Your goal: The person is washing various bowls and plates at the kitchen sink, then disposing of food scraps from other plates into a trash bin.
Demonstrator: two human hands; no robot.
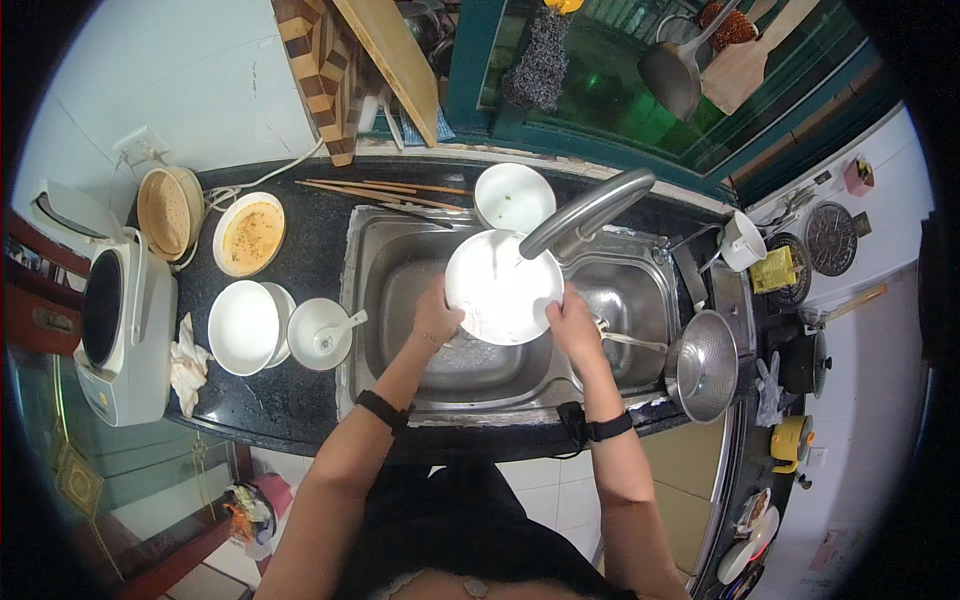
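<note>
Between both hands a white bowl (504,289) is held over the stainless steel double sink (450,409), under the spout of the curved faucet (592,206). My left hand (435,311) grips its left rim, and my right hand (571,319) grips the right rim. Glare washes out much of the bowl's inside. Just behind it, by the faucet, another white bowl (514,196) has small green bits in it. Several chopsticks (390,189) lie along the counter behind the left basin.
Left of the sink stand stacked white bowls (244,328), a bowl with a spoon (319,341), a stained plate (250,234), a crumpled cloth (189,367) and an open rice cooker (124,322). A metal colander (703,366) rests at the sink's right edge, near a cleaver (686,274).
</note>
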